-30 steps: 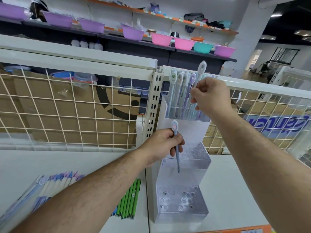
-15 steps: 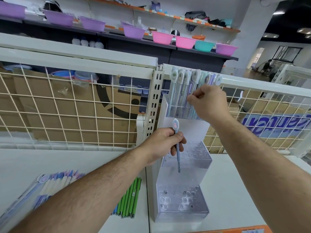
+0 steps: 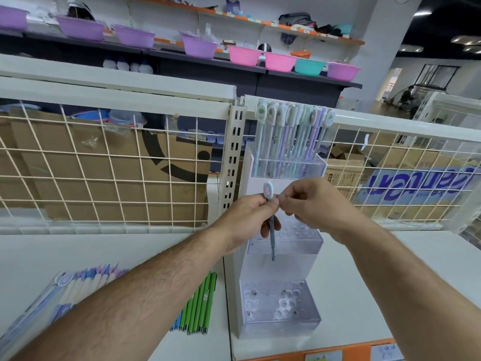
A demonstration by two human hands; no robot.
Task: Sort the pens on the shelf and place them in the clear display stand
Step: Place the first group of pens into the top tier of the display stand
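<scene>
Pen (image 3: 272,231) held upright in front of the clear display stand (image 3: 281,317), both hands meeting at its top.

The left hand (image 3: 247,217) has its fingers curled round the pen's upper shaft. The round cartoon charm on the cap sticks up above the thumb, and the tip hangs down in front of the stand's middle tier. The right hand (image 3: 315,204) comes in from the right with curled fingers, its fingertips pinched together right against the left thumb, just beside the pen's cap; whether they actually grip the pen I cannot tell. A row of pens (image 3: 291,136) stands upright in the stand's top tier, above both hands. On the white shelf (image 3: 351,295) left of the stand, green pens (image 3: 201,306) lie side by side, and farther left lies a pack of pens (image 3: 78,285).
</scene>
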